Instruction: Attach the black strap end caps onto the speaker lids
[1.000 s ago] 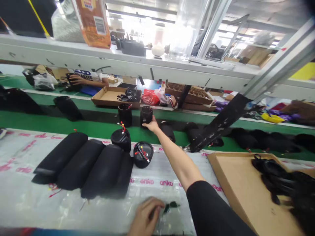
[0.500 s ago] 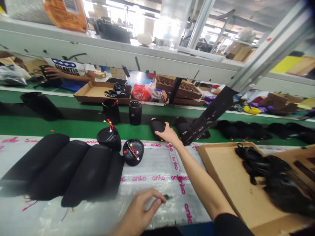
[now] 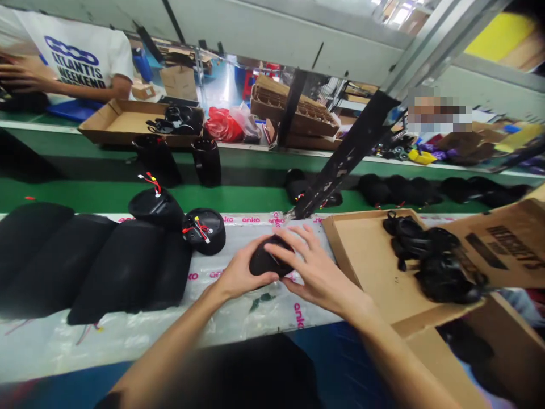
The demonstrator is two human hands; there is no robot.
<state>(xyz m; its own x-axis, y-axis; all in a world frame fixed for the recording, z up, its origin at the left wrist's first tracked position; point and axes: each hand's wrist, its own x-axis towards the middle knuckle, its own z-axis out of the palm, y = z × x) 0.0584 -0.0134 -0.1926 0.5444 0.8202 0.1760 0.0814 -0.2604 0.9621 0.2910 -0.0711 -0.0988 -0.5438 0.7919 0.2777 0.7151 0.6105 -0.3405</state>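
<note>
Both my hands meet over the plastic-covered table near its front edge. My left hand (image 3: 238,275) grips a small black rounded part (image 3: 266,261) from the left. My right hand (image 3: 313,270) rests on the same part from the right, fingers spread over its top. Just left of my hands stand two black round housings (image 3: 204,230) with red and white wires. Beside them lie several long black fabric-covered cylinders (image 3: 114,267).
A green conveyor belt (image 3: 238,196) runs behind the table, carrying upright black cylinders (image 3: 206,162) and dark parts. A cardboard tray (image 3: 366,267) with black straps lies to the right. A black slanted post (image 3: 344,156) rises ahead. Across the belt a person in a white shirt (image 3: 80,59) works.
My right hand has drawn back from the belt with a black part and brought it down to the table. My left hand moved up to take hold of it. The view tipped downward.
</note>
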